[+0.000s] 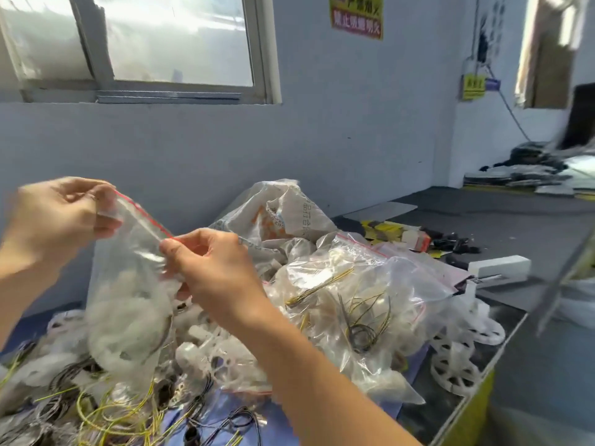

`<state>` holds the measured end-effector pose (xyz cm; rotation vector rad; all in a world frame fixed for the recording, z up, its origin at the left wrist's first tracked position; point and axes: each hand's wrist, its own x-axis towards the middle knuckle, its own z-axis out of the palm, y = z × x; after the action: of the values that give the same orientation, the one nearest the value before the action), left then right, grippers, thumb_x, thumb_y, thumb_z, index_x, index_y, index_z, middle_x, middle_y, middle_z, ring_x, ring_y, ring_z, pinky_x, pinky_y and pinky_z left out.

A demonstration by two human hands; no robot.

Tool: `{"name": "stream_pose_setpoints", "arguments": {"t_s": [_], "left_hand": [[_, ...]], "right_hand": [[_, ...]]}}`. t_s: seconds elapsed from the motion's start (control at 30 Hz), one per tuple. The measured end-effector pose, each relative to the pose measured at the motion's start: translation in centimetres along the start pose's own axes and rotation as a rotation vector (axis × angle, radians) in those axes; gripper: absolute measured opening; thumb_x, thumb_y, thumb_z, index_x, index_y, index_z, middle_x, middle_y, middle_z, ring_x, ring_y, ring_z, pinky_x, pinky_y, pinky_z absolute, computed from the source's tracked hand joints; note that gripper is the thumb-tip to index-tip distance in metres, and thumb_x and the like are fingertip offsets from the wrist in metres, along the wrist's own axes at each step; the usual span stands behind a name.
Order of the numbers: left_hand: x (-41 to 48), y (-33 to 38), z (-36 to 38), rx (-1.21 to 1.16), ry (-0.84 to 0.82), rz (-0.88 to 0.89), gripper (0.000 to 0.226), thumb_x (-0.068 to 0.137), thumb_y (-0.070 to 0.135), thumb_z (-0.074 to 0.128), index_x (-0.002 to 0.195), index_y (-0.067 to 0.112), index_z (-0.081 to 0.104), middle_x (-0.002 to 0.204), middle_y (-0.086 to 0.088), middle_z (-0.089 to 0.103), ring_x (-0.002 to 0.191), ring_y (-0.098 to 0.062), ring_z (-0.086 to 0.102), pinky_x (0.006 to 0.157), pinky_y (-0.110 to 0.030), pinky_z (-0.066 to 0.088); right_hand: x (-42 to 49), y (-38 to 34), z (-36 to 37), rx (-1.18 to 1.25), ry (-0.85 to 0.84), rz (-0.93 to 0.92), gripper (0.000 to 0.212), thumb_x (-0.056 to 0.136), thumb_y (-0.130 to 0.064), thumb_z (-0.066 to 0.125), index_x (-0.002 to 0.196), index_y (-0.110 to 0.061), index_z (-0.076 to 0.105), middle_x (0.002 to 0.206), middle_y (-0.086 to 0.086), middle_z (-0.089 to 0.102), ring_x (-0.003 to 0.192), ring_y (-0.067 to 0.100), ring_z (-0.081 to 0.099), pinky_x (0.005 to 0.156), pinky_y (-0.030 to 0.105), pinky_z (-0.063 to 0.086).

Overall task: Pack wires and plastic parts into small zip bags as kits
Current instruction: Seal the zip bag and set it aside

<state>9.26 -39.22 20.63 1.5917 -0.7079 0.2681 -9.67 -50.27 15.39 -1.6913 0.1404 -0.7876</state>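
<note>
Yellow and black wires [96, 410] lie loose at the bottom left of the tabletop [515, 226]. White plastic parts [206, 346] sit heaped behind them, partly hidden by the right arm. Further right are a pile of full bags [354, 300], white wheels [457, 371] and a white box [499, 267].

The zip bag [128, 284] hangs above the wires, between both hands. The left hand [61, 217] has a pinching grip on the left end of its top. The right hand [212, 268] pinches the right end. The bag is clear and crinkly, with a red strip [145, 217] along the top. Blurry white bits show inside.
</note>
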Motion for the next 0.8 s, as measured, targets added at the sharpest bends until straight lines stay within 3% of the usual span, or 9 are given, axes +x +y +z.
{"name": "stream_pose_setpoints", "arguments": {"t_s": [0.03, 0.13, 0.23, 0.3, 0.4, 0.5, 0.6, 0.7, 0.8], "left_hand": [[0.8, 0.8, 2.9, 0.01, -0.025, 0.008, 0.012, 0.09, 0.023, 0.062, 0.087, 0.018, 0.072, 0.072, 0.001, 0.074, 0.058, -0.015, 0.072, 0.055, -0.028, 0.06], [3.4, 1.0, 14.0, 0.148, -0.125, 0.061, 0.015, 0.086, 0.019, 0.06, 0.077, 0.02, 0.072, 0.076, -0.009, 0.074, 0.066, -0.022, 0.073, 0.074, -0.036, 0.061], [2.6, -1.2, 25.0, 0.355, -0.288, 0.11, 0.017, 0.093, 0.021, 0.059, 0.104, 0.019, 0.072, 0.099, -0.01, 0.075, 0.095, -0.023, 0.071, 0.088, -0.037, 0.055], [-0.1, -3.3, 30.9, 0.462, -0.565, 0.119, 0.038, 0.096, 0.026, 0.058, 0.131, 0.013, 0.056, 0.125, -0.01, 0.064, 0.118, -0.027, 0.058, 0.098, -0.034, 0.046], [-4.5, -6.7, 36.3, 0.643, -1.021, 0.087, 0.041, 0.1, 0.021, 0.048, 0.136, 0.003, 0.048, 0.136, -0.017, 0.054, 0.129, -0.032, 0.049, 0.107, -0.037, 0.04], [-5.5, -7.3, 36.0, 0.768, -1.016, 0.268, 0.025, 0.093, 0.017, 0.054, 0.115, 0.007, 0.059, 0.122, -0.014, 0.062, 0.116, -0.032, 0.057, 0.098, -0.039, 0.045], [-5.3, -6.4, 33.4, 0.607, -1.006, 0.305, 0.02, 0.092, 0.012, 0.053, 0.109, 0.003, 0.06, 0.116, -0.018, 0.064, 0.112, -0.037, 0.058, 0.095, -0.039, 0.045], [-5.4, -4.4, 29.4, 0.57, -0.958, 0.404, 0.009, 0.094, 0.003, 0.048, 0.097, 0.001, 0.056, 0.106, -0.022, 0.064, 0.105, -0.042, 0.058, 0.088, -0.046, 0.046], [-5.3, -2.8, 23.0, 0.542, -0.932, 0.538, 0.023, 0.096, 0.001, 0.046, 0.116, 0.003, 0.056, 0.107, -0.015, 0.066, 0.1, -0.033, 0.062, 0.088, -0.044, 0.046]], "right_hand": [[1.5, 0.5, -1.6, -0.042, 0.065, 0.011, 0.017, 0.09, -0.034, 0.065, 0.088, -0.018, 0.069, 0.077, -0.002, 0.073, 0.058, 0.014, 0.067, 0.06, 0.037, 0.059], [4.7, 3.2, -7.9, -0.22, 0.209, 0.091, 0.02, 0.091, -0.035, 0.062, 0.079, -0.02, 0.067, 0.079, 0.0, 0.075, 0.062, 0.019, 0.069, 0.069, 0.041, 0.058], [5.4, 7.3, -14.5, -0.431, 0.314, 0.254, 0.031, 0.088, -0.036, 0.059, 0.064, -0.018, 0.067, 0.069, -0.004, 0.074, 0.055, 0.017, 0.067, 0.065, 0.034, 0.054], [5.1, 10.0, -17.7, -0.632, 0.32, 0.387, 0.034, 0.086, -0.038, 0.056, 0.068, -0.013, 0.069, 0.075, 0.001, 0.074, 0.07, 0.026, 0.07, 0.069, 0.033, 0.055], [4.7, 12.8, -19.5, -0.878, 0.263, 0.506, 0.021, 0.086, -0.034, 0.055, 0.079, -0.016, 0.061, 0.085, 0.006, 0.068, 0.086, 0.031, 0.066, 0.063, 0.03, 0.044], [4.7, 13.2, -18.6, -1.054, 0.278, 0.46, 0.022, 0.09, -0.032, 0.05, 0.097, -0.016, 0.063, 0.101, 0.008, 0.068, 0.095, 0.032, 0.063, 0.067, 0.032, 0.042], [4.4, 12.5, -17.1, -1.145, 0.317, 0.401, 0.033, 0.094, -0.032, 0.045, 0.121, -0.016, 0.052, 0.116, 0.008, 0.063, 0.106, 0.034, 0.059, 0.075, 0.037, 0.041], [3.8, 10.7, -14.7, -1.147, 0.401, 0.279, 0.027, 0.097, -0.03, 0.042, 0.121, -0.018, 0.047, 0.118, 0.007, 0.058, 0.105, 0.032, 0.059, 0.073, 0.037, 0.039], [3.3, 8.4, -10.5, -1.053, 0.408, 0.131, 0.023, 0.097, -0.025, 0.041, 0.118, -0.018, 0.048, 0.118, 0.006, 0.053, 0.105, 0.031, 0.057, 0.073, 0.036, 0.037]]}}
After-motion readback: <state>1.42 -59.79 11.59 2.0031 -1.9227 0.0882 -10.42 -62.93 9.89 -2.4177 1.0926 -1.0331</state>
